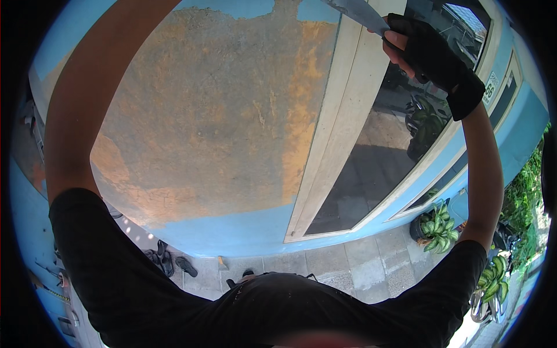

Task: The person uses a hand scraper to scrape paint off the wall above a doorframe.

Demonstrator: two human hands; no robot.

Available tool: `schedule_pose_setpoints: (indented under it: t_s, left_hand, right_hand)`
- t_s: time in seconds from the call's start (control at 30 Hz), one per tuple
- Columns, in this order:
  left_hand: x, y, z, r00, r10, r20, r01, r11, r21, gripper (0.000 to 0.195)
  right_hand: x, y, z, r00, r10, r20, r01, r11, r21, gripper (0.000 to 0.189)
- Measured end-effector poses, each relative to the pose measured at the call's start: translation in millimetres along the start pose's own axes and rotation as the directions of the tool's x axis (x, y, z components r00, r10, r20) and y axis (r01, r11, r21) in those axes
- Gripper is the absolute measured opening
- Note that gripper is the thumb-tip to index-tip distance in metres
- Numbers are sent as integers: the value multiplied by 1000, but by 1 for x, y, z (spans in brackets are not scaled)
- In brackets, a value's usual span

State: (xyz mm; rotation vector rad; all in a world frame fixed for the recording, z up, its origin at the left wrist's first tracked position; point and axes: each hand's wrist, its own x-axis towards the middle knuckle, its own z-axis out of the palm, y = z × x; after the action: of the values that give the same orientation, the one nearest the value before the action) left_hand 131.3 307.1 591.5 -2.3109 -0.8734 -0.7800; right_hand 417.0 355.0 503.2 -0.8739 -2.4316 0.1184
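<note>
My right hand (420,52), in a black fingerless glove with a wrist strap, is raised at the upper right, its fingers closed on a flat metal blade (359,15), perhaps a scraper or putty knife. The blade runs up past the top edge, so its far end is hidden. It lies across the pale frame (343,100) of a window. My left arm reaches up along the left side, and its hand is beyond the top edge, out of view. Before me stands a wall with a large bare, grey and orange patch (209,113), bordered by light blue paint (230,230).
Dark window glass (370,174) reflects plants and paving. Below are grey floor tiles (322,265), dark footwear (186,266), and a small scraper-like piece (223,263) by the wall's foot. A potted leafy plant (437,230) stands at the right, with another plant (494,278) beyond.
</note>
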Motion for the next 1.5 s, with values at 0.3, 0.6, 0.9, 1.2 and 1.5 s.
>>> schedule_pose_setpoints:
  t_s: [0.3, 0.6, 0.9, 1.2, 1.5]
  left_hand:
    - [9, 12, 8, 962, 128, 239, -168, 974, 152, 25]
    - [34, 20, 16, 930, 133, 342, -275, 870, 409, 19]
    - [31, 15, 26, 895, 269, 356, -411, 809, 421, 19]
    - [21, 10, 38, 961, 172, 215, -249, 876, 414, 15]
    - [3, 11, 24, 951, 83, 299, -176, 938, 299, 12]
  right_hand:
    - [29, -7, -9, 836, -537, -114, 402, 740, -539, 32]
    - [24, -41, -27, 959, -250, -135, 109, 763, -637, 30]
    - [20, -45, -27, 931, -356, -82, 197, 678, -708, 28]
    - [26, -45, -11, 871, -474, -132, 205, 593, -778, 23]
    - [36, -42, -2, 840, -532, -109, 214, 509, -834, 23]
